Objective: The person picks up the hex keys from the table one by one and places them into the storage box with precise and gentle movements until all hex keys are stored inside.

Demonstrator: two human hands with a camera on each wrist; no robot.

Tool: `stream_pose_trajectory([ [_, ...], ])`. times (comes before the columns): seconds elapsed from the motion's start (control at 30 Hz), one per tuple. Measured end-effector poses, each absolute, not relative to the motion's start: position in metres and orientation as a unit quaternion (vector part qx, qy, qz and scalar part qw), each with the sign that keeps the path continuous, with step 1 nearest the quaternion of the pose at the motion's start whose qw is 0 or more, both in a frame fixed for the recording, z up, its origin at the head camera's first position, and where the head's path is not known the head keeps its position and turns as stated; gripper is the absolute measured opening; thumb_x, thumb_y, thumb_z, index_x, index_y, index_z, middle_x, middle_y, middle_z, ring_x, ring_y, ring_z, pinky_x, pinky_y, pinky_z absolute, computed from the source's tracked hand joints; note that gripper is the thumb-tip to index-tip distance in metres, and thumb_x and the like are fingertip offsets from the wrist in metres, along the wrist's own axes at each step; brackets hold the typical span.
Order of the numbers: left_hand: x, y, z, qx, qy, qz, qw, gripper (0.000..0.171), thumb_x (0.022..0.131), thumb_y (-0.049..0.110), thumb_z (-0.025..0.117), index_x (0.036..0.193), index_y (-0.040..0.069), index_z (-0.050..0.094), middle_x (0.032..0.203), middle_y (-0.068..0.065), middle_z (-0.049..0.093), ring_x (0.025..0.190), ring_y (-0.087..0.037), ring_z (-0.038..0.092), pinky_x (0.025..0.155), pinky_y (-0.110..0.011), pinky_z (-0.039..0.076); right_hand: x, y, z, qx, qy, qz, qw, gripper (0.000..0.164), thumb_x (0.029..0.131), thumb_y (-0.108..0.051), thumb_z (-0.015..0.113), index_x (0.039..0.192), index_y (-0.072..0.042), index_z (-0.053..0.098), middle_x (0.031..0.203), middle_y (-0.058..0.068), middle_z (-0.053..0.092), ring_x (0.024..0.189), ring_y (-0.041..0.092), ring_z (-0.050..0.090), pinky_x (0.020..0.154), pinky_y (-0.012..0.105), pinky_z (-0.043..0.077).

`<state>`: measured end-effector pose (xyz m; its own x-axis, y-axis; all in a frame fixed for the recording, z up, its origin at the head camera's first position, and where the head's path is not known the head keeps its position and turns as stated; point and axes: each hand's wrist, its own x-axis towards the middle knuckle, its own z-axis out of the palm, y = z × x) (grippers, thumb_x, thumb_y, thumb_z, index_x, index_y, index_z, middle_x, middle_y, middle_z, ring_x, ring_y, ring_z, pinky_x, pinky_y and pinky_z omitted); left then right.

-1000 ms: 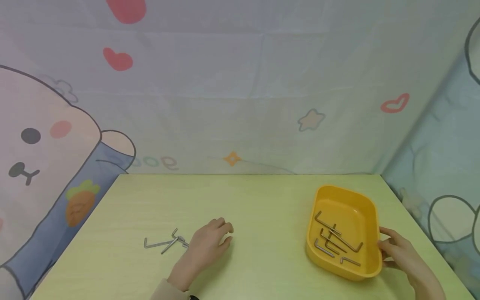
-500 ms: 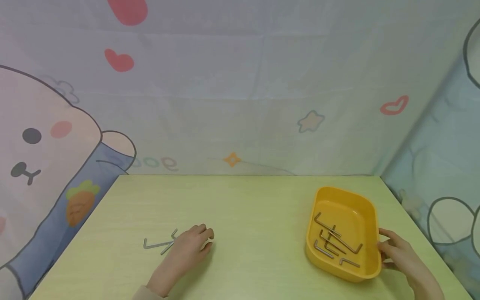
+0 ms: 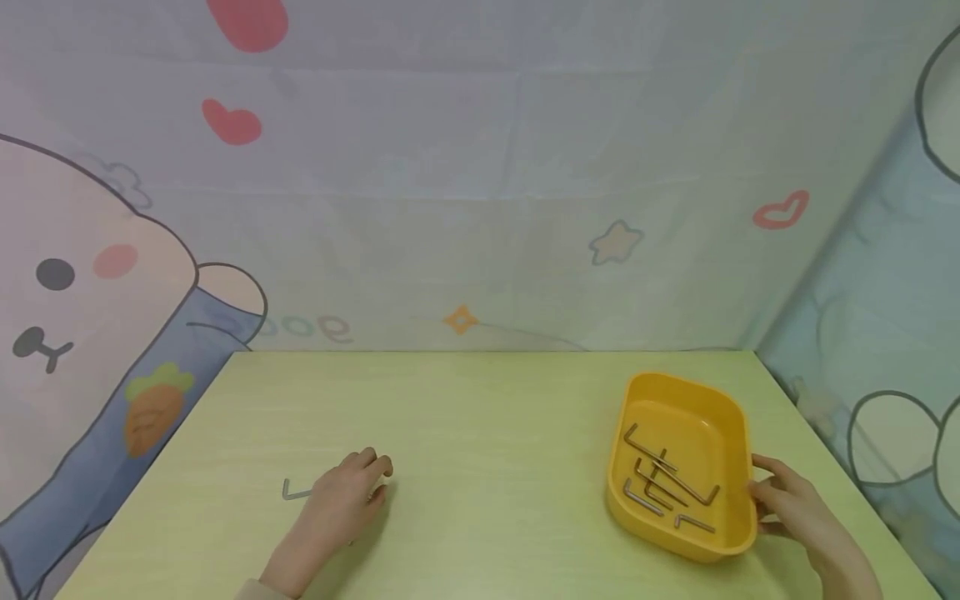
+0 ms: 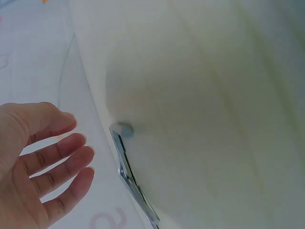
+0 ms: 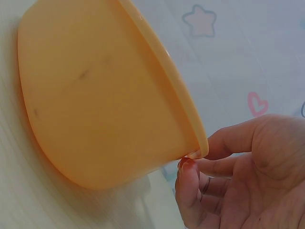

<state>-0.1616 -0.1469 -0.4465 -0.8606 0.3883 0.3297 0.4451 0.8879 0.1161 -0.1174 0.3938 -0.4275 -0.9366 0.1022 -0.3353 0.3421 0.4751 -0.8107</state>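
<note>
My left hand [image 3: 337, 504] hovers over the left part of the table. In the left wrist view this hand [image 4: 45, 164] has loosely bent fingers and holds nothing. Beside it lie metal hex keys [image 4: 136, 188]. From the head only one hex key [image 3: 297, 495] shows clearly past the hand, which covers most of the rest. On the right stands a yellow plastic tray [image 3: 688, 423] with several hex keys [image 3: 695, 524] inside. My right hand [image 3: 798, 508] grips its right side. Up close, the thumb and fingers of the right hand [image 5: 252, 167] pinch the rim of the tray [image 5: 105, 114].
The pale yellow-green table [image 3: 487, 442] extends between the two hands. A printed cloth [image 3: 450, 167] hangs behind its back edge, and another printed cloth [image 3: 892, 325] hangs along the right side.
My left hand has moved left and slightly down, now covering most of the loose hex keys. The right hand stays on the tray, and the tray's contents look the same.
</note>
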Motion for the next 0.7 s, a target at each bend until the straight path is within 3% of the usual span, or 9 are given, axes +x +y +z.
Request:
stream_pose_trajectory([
  [0.27,-0.164,-0.161,-0.446,-0.2,-0.968,-0.084,0.124,0.022,0.074,0.004,0.076,0.092,0.012,0.064,0.077,0.007,0.049,0.07,-0.01,0.05,0.048,-0.015,0.03,-0.117,0.393,-0.428,0.13,0.851,-0.494,0.119,0.058,0.102,-0.017,0.037,0.145,0.012,0.012,0.085,-0.001,0.054,0.071,0.007,0.058,0.067,0.026,0.055],
  [0.7,-0.167,-0.175,-0.452,-0.228,-0.961,-0.032,0.154,0.027,0.069,-0.005,0.073,0.09,0.01,0.062,0.072,0.005,0.045,0.061,-0.008,0.036,0.045,-0.017,0.023,-0.117,0.394,-0.428,0.128,0.85,-0.496,0.12,0.06,0.101,-0.017,0.037,0.146,0.012,0.011,0.086,-0.001,0.054,0.072,0.008,0.058,0.067,0.027,0.055],
])
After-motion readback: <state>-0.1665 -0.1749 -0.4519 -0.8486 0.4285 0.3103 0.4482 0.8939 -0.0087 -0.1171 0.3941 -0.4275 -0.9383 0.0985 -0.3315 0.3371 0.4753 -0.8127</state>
